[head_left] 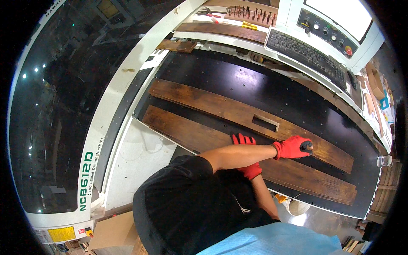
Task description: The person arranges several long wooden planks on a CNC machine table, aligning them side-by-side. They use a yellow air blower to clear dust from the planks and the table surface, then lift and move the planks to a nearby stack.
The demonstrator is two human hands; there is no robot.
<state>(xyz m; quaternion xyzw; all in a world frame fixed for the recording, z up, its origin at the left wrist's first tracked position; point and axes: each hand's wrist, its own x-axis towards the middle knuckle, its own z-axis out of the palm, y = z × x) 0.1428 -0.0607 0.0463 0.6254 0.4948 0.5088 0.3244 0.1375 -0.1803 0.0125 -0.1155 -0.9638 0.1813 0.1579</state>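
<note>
Two long brown wooden boards lie side by side on a black machine table. My left forearm reaches across to the right, over my right hand. My left hand [292,147], in a red glove with black on the palm side, is closed with its fingers curled at the far board [204,101]; whatever it holds is hidden. That board has a rectangular slot [265,123] cut through it, left of the hand. Below the crossing forearm, my right hand [250,170], also red-gloved, rests on the near board [182,127] with its fingers stretched out past the board's far edge.
A white machine frame with a dark window [55,106] rises at the left. Beyond the table are a keyboard [306,55], a control panel [327,32], a rack of drill bits [250,16] and another board [225,32]. A clear jar [384,161] sits at the right edge; a white bucket [297,207] stands below.
</note>
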